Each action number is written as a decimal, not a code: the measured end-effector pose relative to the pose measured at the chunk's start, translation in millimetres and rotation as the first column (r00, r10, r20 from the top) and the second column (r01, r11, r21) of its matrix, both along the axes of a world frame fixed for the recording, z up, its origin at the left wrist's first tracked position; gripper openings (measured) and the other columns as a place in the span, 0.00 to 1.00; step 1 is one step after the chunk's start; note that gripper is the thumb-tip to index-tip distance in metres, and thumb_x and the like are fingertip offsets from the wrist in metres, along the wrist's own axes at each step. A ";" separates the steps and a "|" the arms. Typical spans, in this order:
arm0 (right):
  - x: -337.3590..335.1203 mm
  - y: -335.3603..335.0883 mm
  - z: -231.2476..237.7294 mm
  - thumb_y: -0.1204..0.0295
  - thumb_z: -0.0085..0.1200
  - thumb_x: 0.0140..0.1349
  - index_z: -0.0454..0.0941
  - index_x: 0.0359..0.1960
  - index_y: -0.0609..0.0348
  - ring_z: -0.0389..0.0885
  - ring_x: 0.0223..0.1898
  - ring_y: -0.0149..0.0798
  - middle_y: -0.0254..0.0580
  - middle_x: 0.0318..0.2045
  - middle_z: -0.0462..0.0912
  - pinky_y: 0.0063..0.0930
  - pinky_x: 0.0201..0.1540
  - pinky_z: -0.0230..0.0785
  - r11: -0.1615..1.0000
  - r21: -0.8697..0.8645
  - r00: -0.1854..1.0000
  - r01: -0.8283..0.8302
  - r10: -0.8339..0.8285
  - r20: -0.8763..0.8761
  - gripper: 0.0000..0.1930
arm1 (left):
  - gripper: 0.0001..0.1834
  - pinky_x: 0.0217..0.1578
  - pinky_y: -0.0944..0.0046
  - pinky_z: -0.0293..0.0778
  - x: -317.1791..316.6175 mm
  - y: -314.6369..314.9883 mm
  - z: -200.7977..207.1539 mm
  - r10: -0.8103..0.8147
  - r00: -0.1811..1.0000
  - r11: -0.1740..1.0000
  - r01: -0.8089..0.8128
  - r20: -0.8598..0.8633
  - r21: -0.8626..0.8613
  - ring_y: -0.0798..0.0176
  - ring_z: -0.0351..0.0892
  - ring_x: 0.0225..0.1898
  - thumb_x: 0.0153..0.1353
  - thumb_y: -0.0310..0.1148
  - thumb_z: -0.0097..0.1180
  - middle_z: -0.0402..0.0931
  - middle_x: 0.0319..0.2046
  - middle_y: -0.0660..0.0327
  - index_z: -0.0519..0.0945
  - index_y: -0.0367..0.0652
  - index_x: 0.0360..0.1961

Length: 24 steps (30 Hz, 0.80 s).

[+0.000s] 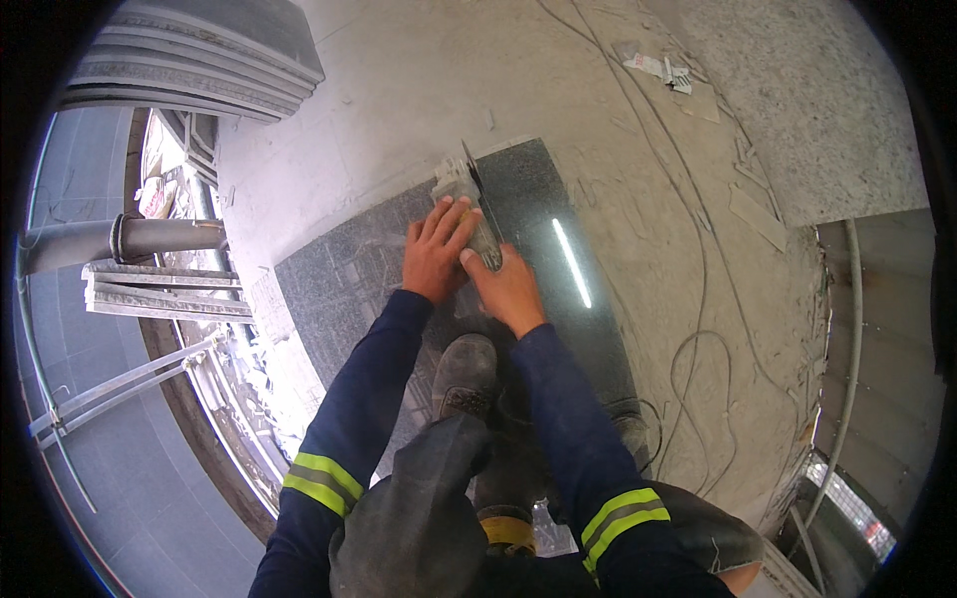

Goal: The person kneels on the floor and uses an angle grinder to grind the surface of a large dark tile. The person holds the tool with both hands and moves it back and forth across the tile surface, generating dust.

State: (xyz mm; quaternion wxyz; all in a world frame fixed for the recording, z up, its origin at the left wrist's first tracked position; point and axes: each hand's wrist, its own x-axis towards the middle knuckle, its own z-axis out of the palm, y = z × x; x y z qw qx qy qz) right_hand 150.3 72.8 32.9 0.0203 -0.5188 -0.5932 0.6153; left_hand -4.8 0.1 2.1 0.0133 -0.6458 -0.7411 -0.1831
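Observation:
A dark speckled stone slab (pixel 349 249) with a polished surface lies on the floor. On it, near its far edge, is a dust-coated angle grinder (pixel 457 182) with a thin disc (pixel 472 167) seen nearly edge-on. A straight line runs from the disc back along the slab. My left hand (pixel 436 246) lies over the grinder's body, its fingers wrapped on top. My right hand (pixel 508 289) grips the rear of the body, the thumb pointing forward. My boot (pixel 466 376) is on the slab just below my hands. The grinder's underside is hidden.
Grey cables (pixel 698 249) snake over the dusty floor at right, with a loop near my foot. Stacked slabs (pixel 199 60) stand at the upper left. A pipe (pixel 164 237) and metal rails (pixel 130 389) line the left edge. Scraps (pixel 663 72) lie at upper right.

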 end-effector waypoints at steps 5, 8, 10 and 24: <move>5.8 -3.0 7.9 0.42 0.59 0.68 0.71 0.69 0.78 0.80 0.65 0.71 0.79 0.60 0.81 0.53 0.68 0.71 1.000 0.017 1.000 0.002 -0.003 0.014 0.45 | 0.41 0.62 0.47 0.70 8.4 -2.0 4.7 0.013 0.999 1.000 -0.013 0.032 0.016 0.52 0.66 0.78 0.52 0.32 0.71 0.70 0.75 0.62 0.76 0.57 0.71; 7.6 -7.8 6.9 0.41 0.59 0.68 0.72 0.68 0.77 0.80 0.64 0.72 0.79 0.59 0.81 0.53 0.67 0.72 0.999 0.053 0.999 0.004 -0.006 0.031 0.45 | 0.41 0.63 0.46 0.69 10.7 -5.3 3.8 0.011 0.999 1.000 -0.012 0.037 0.027 0.52 0.66 0.78 0.52 0.32 0.71 0.70 0.75 0.61 0.76 0.56 0.71; 7.4 -9.0 4.5 0.41 0.59 0.68 0.73 0.67 0.77 0.81 0.63 0.72 0.79 0.59 0.82 0.53 0.66 0.72 0.997 0.080 0.999 0.009 -0.013 0.043 0.45 | 0.41 0.63 0.46 0.69 11.1 -4.7 5.3 0.009 0.999 1.000 -0.010 0.050 0.024 0.52 0.66 0.78 0.52 0.31 0.71 0.70 0.75 0.61 0.76 0.56 0.71; -13.0 2.4 -33.3 0.46 0.61 0.69 0.77 0.57 0.75 0.92 0.35 0.51 0.62 0.44 0.87 0.38 0.29 0.85 0.980 0.192 0.999 0.048 -0.044 -0.025 0.36 | 0.41 0.66 0.43 0.68 -8.0 10.8 -0.5 -0.002 0.999 1.000 0.002 0.033 -0.020 0.51 0.65 0.78 0.52 0.32 0.72 0.70 0.76 0.61 0.76 0.56 0.71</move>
